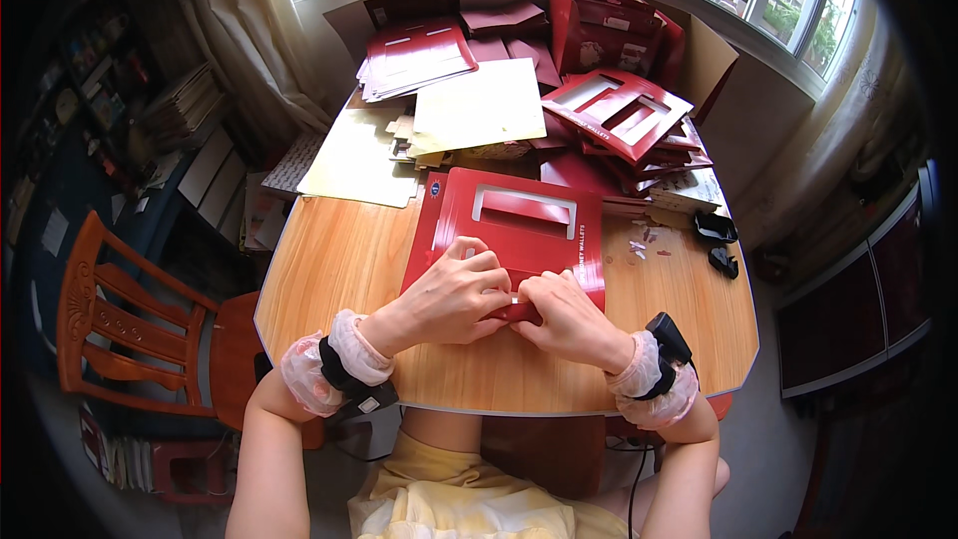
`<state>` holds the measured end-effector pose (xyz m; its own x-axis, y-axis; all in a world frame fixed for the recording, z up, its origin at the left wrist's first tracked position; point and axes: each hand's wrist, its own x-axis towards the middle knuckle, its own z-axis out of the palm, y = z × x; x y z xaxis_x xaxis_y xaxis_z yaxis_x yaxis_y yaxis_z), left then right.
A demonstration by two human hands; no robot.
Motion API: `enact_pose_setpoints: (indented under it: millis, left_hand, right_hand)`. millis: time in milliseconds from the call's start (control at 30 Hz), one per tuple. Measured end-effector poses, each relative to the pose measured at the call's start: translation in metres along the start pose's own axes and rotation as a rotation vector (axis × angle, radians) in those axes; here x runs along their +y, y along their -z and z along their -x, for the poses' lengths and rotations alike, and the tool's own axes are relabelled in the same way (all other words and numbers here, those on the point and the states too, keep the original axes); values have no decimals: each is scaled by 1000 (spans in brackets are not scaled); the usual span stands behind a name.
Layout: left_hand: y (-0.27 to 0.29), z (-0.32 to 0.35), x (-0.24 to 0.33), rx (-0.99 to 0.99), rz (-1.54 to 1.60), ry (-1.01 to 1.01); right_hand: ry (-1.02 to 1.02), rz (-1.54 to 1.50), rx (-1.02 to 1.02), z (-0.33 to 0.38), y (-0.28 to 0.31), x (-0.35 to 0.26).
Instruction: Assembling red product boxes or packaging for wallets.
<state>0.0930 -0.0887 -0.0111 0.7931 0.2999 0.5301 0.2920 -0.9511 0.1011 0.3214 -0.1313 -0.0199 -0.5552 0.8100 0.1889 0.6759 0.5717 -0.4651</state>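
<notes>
A glossy red cardboard box blank [544,255] with a rectangular cut-out lies on the wooden table in front of me. At its near edge my left hand [454,294] has curled fingers pinching the cardboard. My right hand [569,317] grips the same edge close beside it, thumb and fingers pressed together. Between the two hands a short red flap shows, bent up from the blank. The fingers partly hide what sits at the pinch. Each wrist wears a clear, frilly cuff with a black strap.
Behind the blank lie pale yellow sheets [479,105], stacked red blanks [424,50], and a heap of windowed red boxes [627,105]. Small paper scraps [649,240] and a black object [716,228] are at the right. A wooden chair [140,299] stands left of the table [329,260].
</notes>
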Motion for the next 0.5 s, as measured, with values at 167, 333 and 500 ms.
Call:
enact_pose_setpoints:
  millis: [167, 333, 500]
  left_hand:
    - [10, 4, -5, -76, -43, 59]
    - [13, 6, -9, -135, -19, 109]
    - [7, 0, -3, -69, -4, 75]
  right_hand:
    - [13, 53, 23, -1, 15, -3]
    - [97, 93, -10, 0, 20, 3]
    - [49, 16, -4, -1, 17, -1]
